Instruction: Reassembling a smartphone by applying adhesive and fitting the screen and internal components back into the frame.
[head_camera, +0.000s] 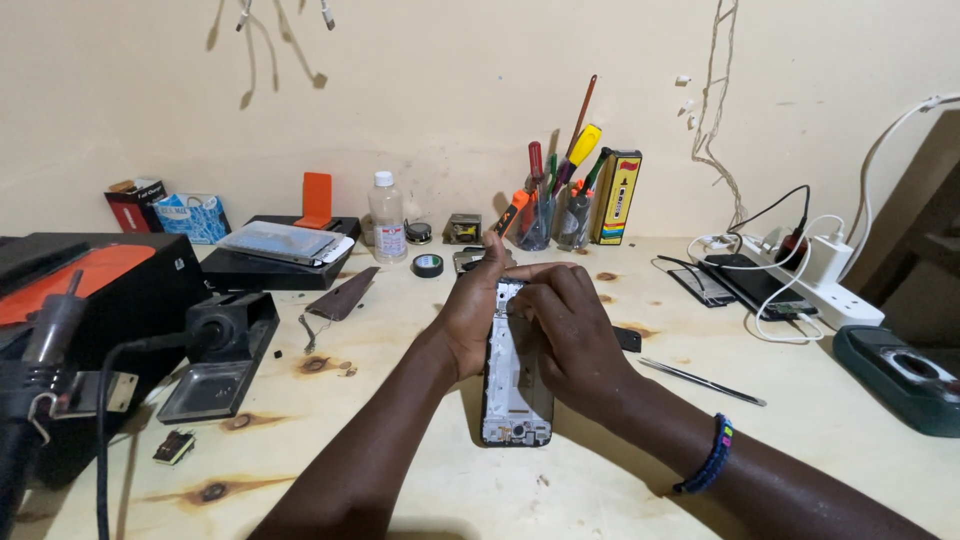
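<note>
At the centre of the frame, both hands work on an opened phone lying on the wooden table.

From the head view, the left hand grips the phone's upper left edge, fingers curled round it, while the right hand presses bent fingertips onto its upper end; a beaded bracelet sits on that wrist. Right of centre, a metal tool lies apart from the phone. Upper centre holds a jar of screwdrivers and a tape roll; at far left stands a soldering station.
</note>
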